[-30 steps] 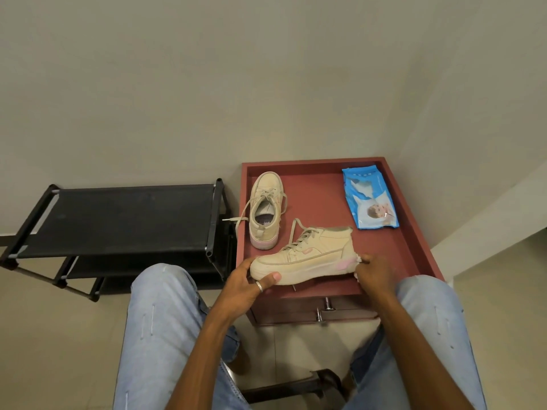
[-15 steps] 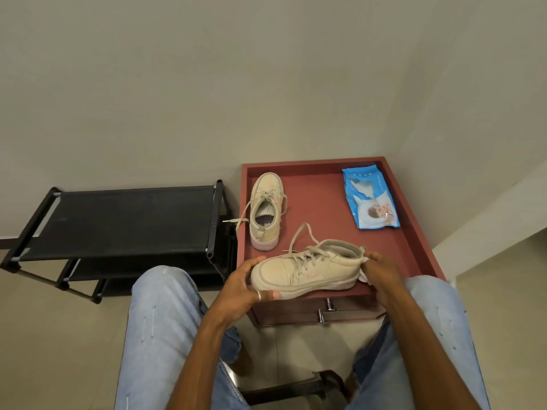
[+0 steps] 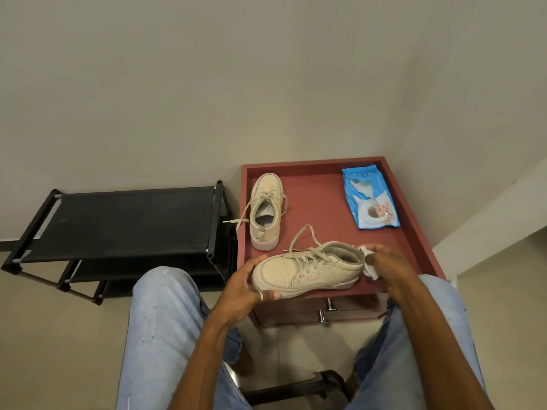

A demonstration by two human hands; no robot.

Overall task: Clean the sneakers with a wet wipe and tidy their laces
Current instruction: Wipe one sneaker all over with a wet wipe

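Observation:
A beige sneaker (image 3: 307, 269) lies tilted over the near edge of the red side table (image 3: 319, 202), toe to the left, its laces loose. My left hand (image 3: 245, 287) grips its toe and sole. My right hand (image 3: 387, 266) is at the heel, holding a crumpled white wet wipe (image 3: 369, 263) against it. The second beige sneaker (image 3: 265, 211) stands upright at the table's back left, toe away from me, with one lace end trailing over the left rim.
A blue wet-wipe pack (image 3: 370, 201) lies at the table's back right. A black shoe rack (image 3: 118, 220) stands to the left of the table. My knees in light jeans flank the table front, which has metal drawer handles (image 3: 328, 309). Walls close in behind and right.
The near sneaker has been lifted and tipped from lying on its side, so its top and laces now face up. My right hand with the wipe moved up to the heel.

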